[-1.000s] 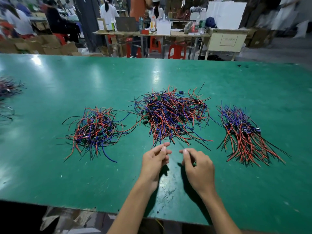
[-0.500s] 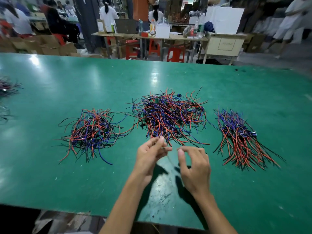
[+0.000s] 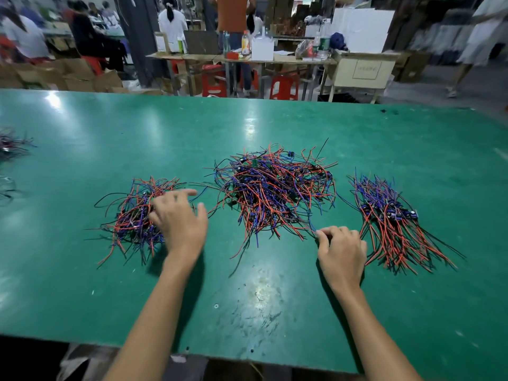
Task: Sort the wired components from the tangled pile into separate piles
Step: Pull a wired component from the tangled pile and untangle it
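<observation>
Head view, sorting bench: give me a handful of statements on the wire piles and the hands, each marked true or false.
1. Three wire piles lie in a row in front of the person on the green table. True.
2. The left hand rests on bare table between piles. False: it is spread over the near right part of the left pile.
3. The right hand pinches a wire end at the near right edge of the middle pile. True.
4. The right pile is the most tangled. False: its wires lie roughly combed one way; the middle pile is the jumble.
5. Both hands hold the same wire. False: they are apart, at different piles.
</observation>
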{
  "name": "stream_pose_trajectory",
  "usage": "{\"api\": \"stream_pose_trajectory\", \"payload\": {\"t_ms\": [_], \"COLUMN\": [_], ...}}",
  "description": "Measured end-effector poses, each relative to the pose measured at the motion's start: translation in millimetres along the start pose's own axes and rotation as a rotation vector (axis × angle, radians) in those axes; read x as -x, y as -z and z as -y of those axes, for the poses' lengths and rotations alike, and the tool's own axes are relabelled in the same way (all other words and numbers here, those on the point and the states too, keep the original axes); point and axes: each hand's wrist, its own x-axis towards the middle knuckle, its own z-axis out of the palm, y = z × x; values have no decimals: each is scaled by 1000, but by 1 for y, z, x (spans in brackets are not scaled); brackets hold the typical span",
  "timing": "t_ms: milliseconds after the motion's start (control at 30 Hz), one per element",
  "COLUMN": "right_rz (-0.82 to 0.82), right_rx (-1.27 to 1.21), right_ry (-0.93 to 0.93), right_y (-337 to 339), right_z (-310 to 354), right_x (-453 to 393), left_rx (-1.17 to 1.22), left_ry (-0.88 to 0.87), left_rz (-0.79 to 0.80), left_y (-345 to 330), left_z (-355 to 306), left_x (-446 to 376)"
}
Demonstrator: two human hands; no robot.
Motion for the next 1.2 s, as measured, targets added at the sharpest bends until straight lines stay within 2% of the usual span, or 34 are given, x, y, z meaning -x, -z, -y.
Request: {"api": "stream_pose_trajectory", "payload": {"t_ms": [67,133,200,300,367,433,533,667,800,900,1033,1100,1200], "right_rz": [-55,-99,-130,-112,-66,-12,68,89,140,70,-10,57,163], "right_rx": [-72,-168,-319,-590,-705,-758,-796,-664,-528,-469,-460,-450,-364], "right_ry": [-9,19,41,-29,-58,-5,52,101,157,54,-201,-294,-287], "right_y": [3,7,10,14,17,19,23,27,29,30,27,24,21], "right_z": [1,3,4,4,3,4,9,10,16,17,11,8,8], "right_x": [5,13,22,35,42,49,53,56,60,59,53,48,46], "left_rx": [257,481,650,880,1031,1140,1205,1179,1002,965,899,899,938], "left_ry": [-127,-129,-2,305,434,435,399,381,286,337,369,402,444], "left_rz": [116,305,522,848,981,974,880,822,762,782,812,839,874], "left_y": [-6,-14,-28,-46,-52,-55,-53,-47,-42,-39,-37,-36,-36], "left_z": [-23,-46,-64,-83,-91,-94,-94,-85,-76,-70,-61,-58,-55], "left_x": [29,59,86,116,126,130,130,123,120,121,126,130,132]}}
